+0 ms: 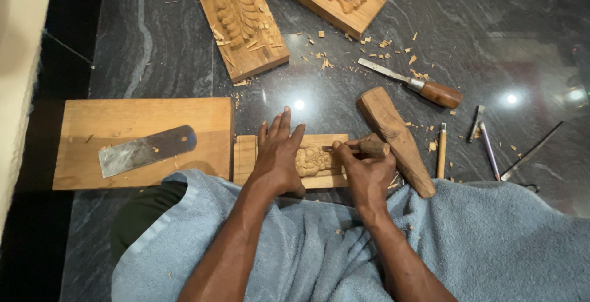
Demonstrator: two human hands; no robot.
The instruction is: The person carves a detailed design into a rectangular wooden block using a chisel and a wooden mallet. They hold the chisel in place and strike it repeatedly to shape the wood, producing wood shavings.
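Left of centre: a plain wooden board (123, 123) on the dark stone floor (153, 50), a broad flat blade (144, 151) lying loose on top — easily knocked off by a knee or elbow.

Centre, just above the blue towel (491, 240): a small carved wood block (310, 160), pinned under the left hand (279, 154), palm down, fingers spread flat, nothing gripped. Right beside it, the right hand (365, 170) curled tight around a wooden-handled chisel (369, 149), tip pointing left into the carving and toward the left hand's thumb side. Main danger right there — a slip across the grain, and the edge runs into the holding hand. Also possible: too deep a bite, splitting off fine relief.

Right of centre: a wooden mallet (393, 139) touching the right hand's far side; further right a larger chisel (415, 83), then slim tools (485, 139) among chips — sharp edges near bare skin.

Upper frame: two carved panels (239, 19), both cut off at the top edge. Chisel's cutting tip hidden behind fingers; carving's motif too small to read; bright reflections on the floor at right blur detail there.
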